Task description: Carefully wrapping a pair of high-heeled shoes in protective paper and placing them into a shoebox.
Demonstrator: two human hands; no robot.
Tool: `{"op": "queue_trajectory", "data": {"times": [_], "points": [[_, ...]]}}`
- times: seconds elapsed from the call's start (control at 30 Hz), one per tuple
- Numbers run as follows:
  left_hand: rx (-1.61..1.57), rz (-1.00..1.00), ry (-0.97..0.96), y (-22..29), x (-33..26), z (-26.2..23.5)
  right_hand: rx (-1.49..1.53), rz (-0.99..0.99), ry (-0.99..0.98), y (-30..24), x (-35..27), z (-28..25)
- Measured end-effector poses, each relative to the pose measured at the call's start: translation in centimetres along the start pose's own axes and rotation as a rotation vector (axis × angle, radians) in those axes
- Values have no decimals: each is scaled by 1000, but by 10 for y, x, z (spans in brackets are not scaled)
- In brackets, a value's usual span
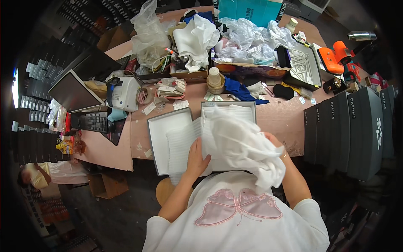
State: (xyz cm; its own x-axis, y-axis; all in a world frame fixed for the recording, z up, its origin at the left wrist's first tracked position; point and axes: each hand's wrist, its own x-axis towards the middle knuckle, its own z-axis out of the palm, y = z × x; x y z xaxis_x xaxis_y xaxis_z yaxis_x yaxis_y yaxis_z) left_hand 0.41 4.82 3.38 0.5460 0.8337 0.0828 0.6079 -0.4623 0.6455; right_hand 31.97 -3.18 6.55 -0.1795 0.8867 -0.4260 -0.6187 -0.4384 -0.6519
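A pink table (277,119) is seen, very full at the back with bags, cloths and small things. At its near edge an open grey box (228,105) is set, and its lid (156,138) lies just beside it on the left. A sheet of white foam wrap (181,145) is spread across the lid and the box. A big bunch of white cloth (245,145) is held up over the box.

The cloth is judged to be soft, light and floppy. It can be grabbed in a bunch anywhere and is not easily broken. The foam wrap is judged to be thin and light too, so it is best pressed flat or pinched at an edge.

The left hand (196,161) is laid open and flat on the foam wrap, and nothing is gripped by it. The right hand is hidden under the cloth, so it cannot be told how far it is closed. The inside of the box is mostly covered as well.
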Motion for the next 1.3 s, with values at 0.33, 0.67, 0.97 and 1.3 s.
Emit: {"op": "queue_trajectory", "data": {"times": [0.33, 0.67, 0.97, 1.3], "points": [[-553, -239, -10, 48, 51, 30, 4, -281, 257, -22, -55, -27], [-616, -425, -20, 49, 3, 38, -2054, -59, 644, -61, -39, -124], [-1392, -1146, -298, 42, -10, 59, -1322, -215, 469, -25, -34, -100], [-1548, -1147, -171, 41, 11, 91, -1569, -346, 816, 59, 38, -185]]}}
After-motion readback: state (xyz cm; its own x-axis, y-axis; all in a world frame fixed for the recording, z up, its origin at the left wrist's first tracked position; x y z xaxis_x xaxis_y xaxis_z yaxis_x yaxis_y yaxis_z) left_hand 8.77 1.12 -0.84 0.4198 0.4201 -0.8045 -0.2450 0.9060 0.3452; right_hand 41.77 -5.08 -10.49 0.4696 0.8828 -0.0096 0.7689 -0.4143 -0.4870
